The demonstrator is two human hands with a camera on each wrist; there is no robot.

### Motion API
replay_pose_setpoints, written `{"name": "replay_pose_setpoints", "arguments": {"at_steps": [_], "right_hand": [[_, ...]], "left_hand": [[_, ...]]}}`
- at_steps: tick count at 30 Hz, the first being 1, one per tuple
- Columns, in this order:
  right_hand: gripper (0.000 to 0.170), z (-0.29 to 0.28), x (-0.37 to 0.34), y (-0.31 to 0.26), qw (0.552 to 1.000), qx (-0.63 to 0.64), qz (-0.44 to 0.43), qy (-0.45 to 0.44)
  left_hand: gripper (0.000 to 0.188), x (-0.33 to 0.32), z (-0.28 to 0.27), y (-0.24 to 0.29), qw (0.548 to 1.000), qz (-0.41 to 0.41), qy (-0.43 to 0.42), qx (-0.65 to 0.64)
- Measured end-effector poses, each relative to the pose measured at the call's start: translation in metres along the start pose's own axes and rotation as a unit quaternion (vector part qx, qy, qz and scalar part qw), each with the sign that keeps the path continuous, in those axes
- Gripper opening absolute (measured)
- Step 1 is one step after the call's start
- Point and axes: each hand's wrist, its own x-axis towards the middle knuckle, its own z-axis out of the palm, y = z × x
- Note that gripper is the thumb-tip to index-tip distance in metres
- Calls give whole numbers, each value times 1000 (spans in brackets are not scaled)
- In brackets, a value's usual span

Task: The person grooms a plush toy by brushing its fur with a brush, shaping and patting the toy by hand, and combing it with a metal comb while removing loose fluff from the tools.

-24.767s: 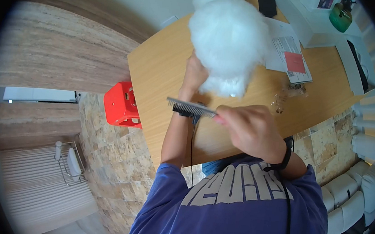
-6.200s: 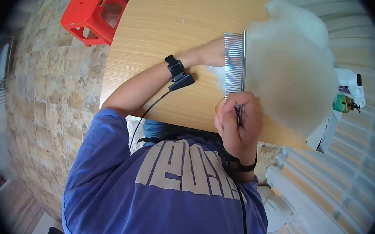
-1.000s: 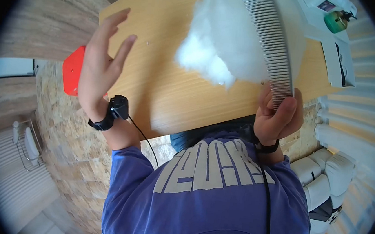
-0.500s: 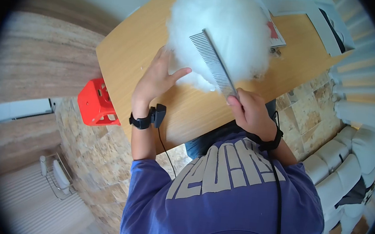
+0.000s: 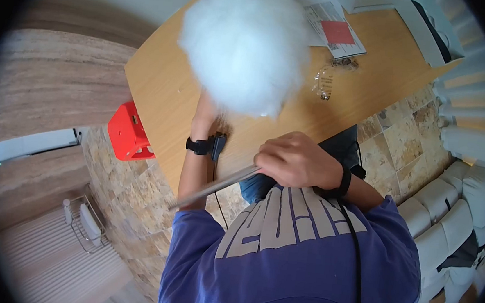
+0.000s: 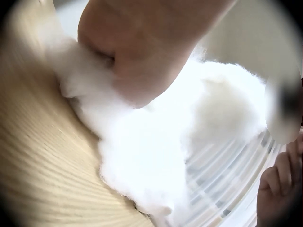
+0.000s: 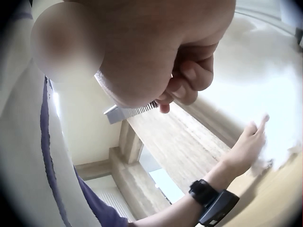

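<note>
A big round mass of fluffy white fur [image 5: 247, 47] fills the far left part of the wooden table [image 5: 377, 83]. My left hand [image 5: 205, 113] reaches in at its near left side. In the left wrist view that hand is sunk against the white fur [image 6: 142, 151], which hides its fingers; I cannot tell whether they grip it. My right hand [image 5: 300, 160] grips a metal grooming comb [image 5: 216, 187] by one end, in front of my chest and apart from the fur. The comb's teeth [image 7: 142, 109] show past my curled fingers in the right wrist view.
Papers [image 5: 324, 25] with a red square [image 5: 337, 32] lie right of the fur, near a clear plastic wrapper [image 5: 323, 83]. A white box [image 5: 423, 29] stands at the far right. A red stool [image 5: 127, 131] is beside the table's left edge. Cables run from both wrists.
My right hand has pulled the comb back off the fur toward my chest, its free end now pointing left. My left hand has moved from over the table's left side in to the fur.
</note>
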Motion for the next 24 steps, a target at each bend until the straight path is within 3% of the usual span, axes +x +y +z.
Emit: {"name": "replay_pose_setpoints", "arguments": {"at_steps": [4,5,6,7,10,11,12,14,24], "right_hand": [[13,-43,-5,13,985,1,49,163],[12,-55,-6,16,973,-64,78,207],[12,-61,-10,24,953,-115,95,262],[15,-72,-11,29,945,-116,170,256],[15,-82,-10,61,944,-118,232,204],[14,-81,-13,71,960,-155,160,171],[14,-76,-18,75,961,-149,160,168],[16,-63,-29,78,988,-123,83,49],[18,-55,-65,57,993,-39,111,16]], "left_hand": [[40,-9,0,3,1000,-1,24,7],[40,10,5,-3,1000,-2,29,8],[40,-23,3,8,999,-2,33,9],[40,-17,4,6,999,-2,36,9],[41,-21,5,8,999,-1,43,10],[41,-22,6,8,999,-3,45,11],[41,-18,7,7,999,-4,47,13],[41,-17,7,7,998,-9,51,17],[42,-14,5,6,998,10,52,25]]}}
